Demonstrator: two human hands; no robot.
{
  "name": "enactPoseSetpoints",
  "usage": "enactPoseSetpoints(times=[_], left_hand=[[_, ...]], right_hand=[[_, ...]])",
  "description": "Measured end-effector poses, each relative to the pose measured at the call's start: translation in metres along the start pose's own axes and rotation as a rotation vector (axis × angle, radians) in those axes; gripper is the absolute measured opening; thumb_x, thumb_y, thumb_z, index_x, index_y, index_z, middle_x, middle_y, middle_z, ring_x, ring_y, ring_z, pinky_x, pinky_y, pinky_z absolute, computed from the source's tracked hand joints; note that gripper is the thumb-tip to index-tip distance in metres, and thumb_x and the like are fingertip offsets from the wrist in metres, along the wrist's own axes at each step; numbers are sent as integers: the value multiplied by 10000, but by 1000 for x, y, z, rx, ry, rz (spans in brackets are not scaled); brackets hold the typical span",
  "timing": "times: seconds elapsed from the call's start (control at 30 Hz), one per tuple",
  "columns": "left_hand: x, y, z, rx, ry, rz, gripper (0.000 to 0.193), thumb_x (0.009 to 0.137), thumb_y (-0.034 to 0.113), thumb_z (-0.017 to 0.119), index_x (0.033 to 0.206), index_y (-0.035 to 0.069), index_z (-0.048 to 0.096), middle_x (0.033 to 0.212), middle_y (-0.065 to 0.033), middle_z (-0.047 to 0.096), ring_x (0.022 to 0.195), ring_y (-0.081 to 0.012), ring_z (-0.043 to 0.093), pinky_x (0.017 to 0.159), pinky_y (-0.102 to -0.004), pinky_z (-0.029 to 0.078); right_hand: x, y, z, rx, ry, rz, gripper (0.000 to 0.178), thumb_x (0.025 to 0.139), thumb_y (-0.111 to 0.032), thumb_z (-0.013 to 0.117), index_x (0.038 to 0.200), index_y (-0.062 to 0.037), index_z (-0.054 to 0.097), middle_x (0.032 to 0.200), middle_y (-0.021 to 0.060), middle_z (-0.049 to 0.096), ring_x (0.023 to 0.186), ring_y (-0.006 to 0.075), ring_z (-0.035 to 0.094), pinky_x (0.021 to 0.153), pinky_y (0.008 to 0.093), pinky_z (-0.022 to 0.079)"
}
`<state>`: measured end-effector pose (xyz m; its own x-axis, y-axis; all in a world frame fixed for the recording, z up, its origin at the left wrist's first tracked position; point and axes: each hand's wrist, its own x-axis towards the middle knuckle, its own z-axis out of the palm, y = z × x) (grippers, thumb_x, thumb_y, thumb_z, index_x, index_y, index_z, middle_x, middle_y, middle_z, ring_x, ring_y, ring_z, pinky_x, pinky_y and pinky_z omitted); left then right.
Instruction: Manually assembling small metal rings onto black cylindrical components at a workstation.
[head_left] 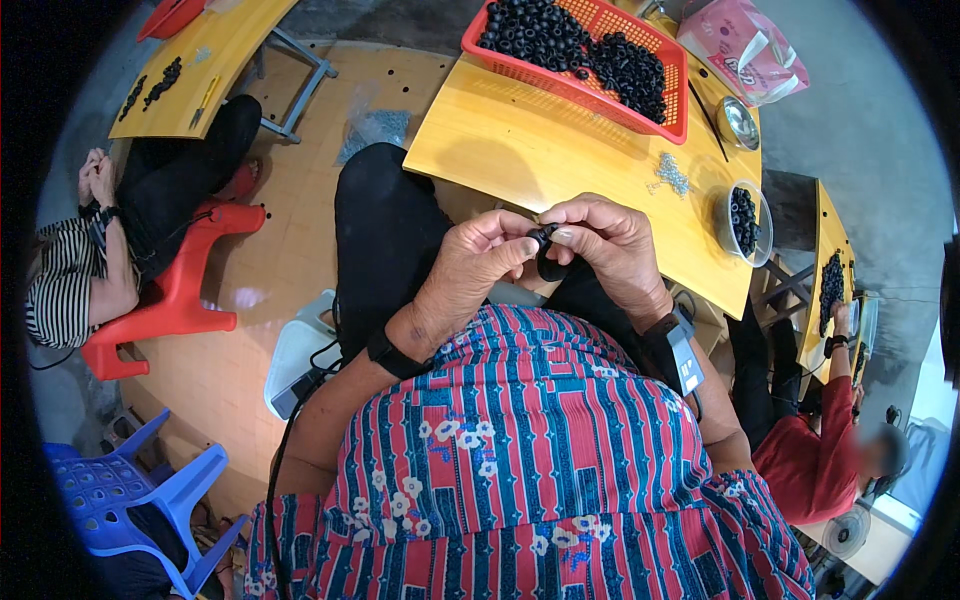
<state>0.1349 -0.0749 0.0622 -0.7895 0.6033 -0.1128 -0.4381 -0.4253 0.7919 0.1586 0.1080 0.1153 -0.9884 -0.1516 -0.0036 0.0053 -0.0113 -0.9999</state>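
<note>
Above my lap, both hands meet at a small black ring-like part (pixel 546 237). My left hand (pixel 478 258) pinches it from the left between thumb and fingers. From the right, my right hand (pixel 612 250) grips the same part with thumb and forefinger. A dark rounded piece (pixel 551 268) hangs just below the fingertips; whether it joins the part above cannot be made out. Beyond my hands on the yellow table (pixel 520 150) stands a red basket (pixel 600 97) heaped with black ring-shaped parts (pixel 625 75). Small silvery pieces (pixel 671 174) lie in a loose pile nearer the right.
A clear tub (pixel 764 225) of black parts sits at the table's right edge, near a metal bowl (pixel 739 124) and a dark rod (pixel 708 118). A pink bag (pixel 742 48) stands behind. Co-workers sit left, on a red stool (pixel 180 290), and right, in a red top (pixel 815 465).
</note>
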Motion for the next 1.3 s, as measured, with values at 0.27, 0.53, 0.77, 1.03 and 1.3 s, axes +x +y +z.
enactPoseSetpoints(times=[0.27,0.53,0.77,1.03,1.3], left_hand=[[1,0,2,44,29,16,171,878,119,616,1013,25,569,793,-3,567,688,-56,534,637,-186,463],[2,0,4,114,45,36,147,873,112,617,986,28,579,783,8,565,676,-48,513,607,-177,429],[2,0,2,181,44,70,133,865,109,623,961,24,590,787,10,562,675,-46,504,601,-178,421],[3,-2,1,194,57,65,136,866,122,627,960,28,594,760,18,553,660,-44,502,589,-175,419],[2,-2,1,150,100,57,147,869,127,628,973,28,598,751,17,555,659,-44,504,595,-174,430]], right_hand=[[0,-4,-1,-202,1,-82,143,835,8,607,959,-16,672,794,29,572,632,67,562,575,194,464],[-1,-4,-3,-316,-16,-132,160,825,21,604,964,-31,666,782,31,562,627,70,566,569,198,466],[0,-7,2,-381,-37,-159,157,825,21,610,958,-38,668,788,37,565,635,74,571,565,201,477],[-2,20,2,-62,29,-82,176,815,41,618,976,0,675,802,39,576,648,76,573,540,186,475],[-7,22,10,32,90,-42,189,862,-10,581,1031,3,664,781,41,585,654,85,575,529,193,473]])
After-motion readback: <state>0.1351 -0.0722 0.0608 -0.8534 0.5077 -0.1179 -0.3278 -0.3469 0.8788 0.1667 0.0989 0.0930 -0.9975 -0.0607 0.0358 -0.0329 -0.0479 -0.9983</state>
